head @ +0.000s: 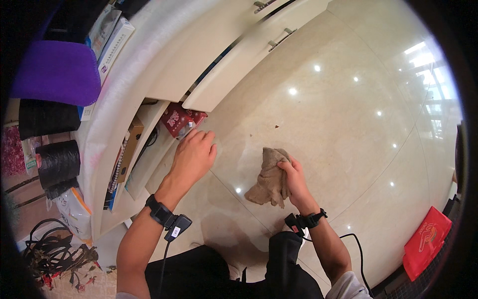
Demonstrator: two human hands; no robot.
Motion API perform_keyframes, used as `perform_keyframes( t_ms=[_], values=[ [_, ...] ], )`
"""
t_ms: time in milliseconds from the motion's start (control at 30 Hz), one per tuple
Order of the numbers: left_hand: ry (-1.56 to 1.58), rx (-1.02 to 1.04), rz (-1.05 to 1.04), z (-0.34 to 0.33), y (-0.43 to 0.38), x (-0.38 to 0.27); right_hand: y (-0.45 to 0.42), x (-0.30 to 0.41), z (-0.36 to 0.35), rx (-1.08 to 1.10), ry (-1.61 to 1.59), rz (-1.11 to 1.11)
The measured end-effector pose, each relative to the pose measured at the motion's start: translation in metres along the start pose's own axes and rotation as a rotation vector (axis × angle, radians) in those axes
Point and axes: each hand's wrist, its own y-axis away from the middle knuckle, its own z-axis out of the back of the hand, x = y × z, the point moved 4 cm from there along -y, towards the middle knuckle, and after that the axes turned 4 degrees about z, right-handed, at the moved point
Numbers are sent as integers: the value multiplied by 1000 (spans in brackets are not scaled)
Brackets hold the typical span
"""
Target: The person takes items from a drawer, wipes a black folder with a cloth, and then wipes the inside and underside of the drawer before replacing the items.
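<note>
My right hand [297,183] grips a crumpled brown cloth [269,175] above the tiled floor, thumb lying over its folds. My left hand [195,155] is at the front of a cream cabinet's lower compartment [157,147]. Its fingertips reach a red printed packet [176,120] at the opening, beside a second piece of red packaging [199,116]. The back of the hand hides the fingertips, so I cannot tell whether they hold the packet or only touch it.
Above the packets, a cream drawer [224,74] sticks out. A brown box file [131,144] stands in the neighbouring compartment. Coiled black cables [48,239] lie at lower left, a red bag [427,243] at far right. Small dark debris [276,126] dots the floor. A cable [360,246] hangs from my right wrist strap.
</note>
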Motion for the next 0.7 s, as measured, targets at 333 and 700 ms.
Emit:
perform_keyframes(
  t_ms=[333, 700],
  values=[
    [461, 223, -126, 24, 8, -83, -10, 77, -5, -82, 109, 158],
    [203, 181, -59, 137, -5, -52, -39, 208, 97, -241, 324, 355]
  ],
)
